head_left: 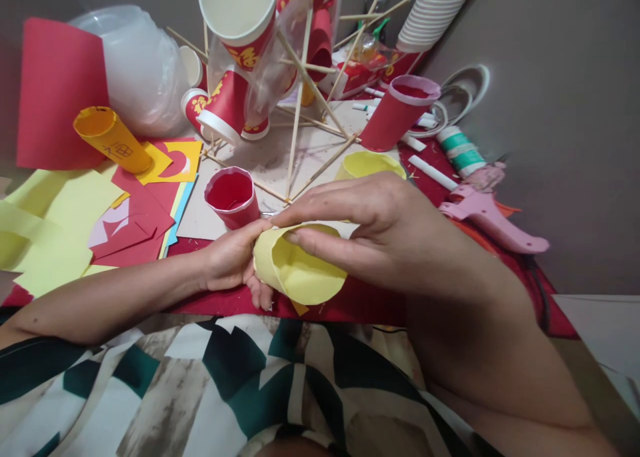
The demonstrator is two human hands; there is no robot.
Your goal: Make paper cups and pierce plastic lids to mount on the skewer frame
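Observation:
A yellow paper tube [300, 277] lies on its side at the table's near edge, its open end facing me. My left hand [231, 260] grips its left end from behind, fingers curled round it. My right hand [370, 227] comes from the right, thumb on the top rim and fingers pressed against the outside, pinching the paper. Just behind the hands stands a small red paper cup [233, 197] and a second yellow paper ring [369, 165].
A frame of wooden sticks [300, 103] holds red paper cups [240, 17]. A pink glue gun [487, 217] lies right, by glue sticks [433, 172] and tape rolls [463, 151]. Yellow and red paper sheets [65, 210], a yellow tube [113, 139] and a plastic bag [137, 63] fill the left.

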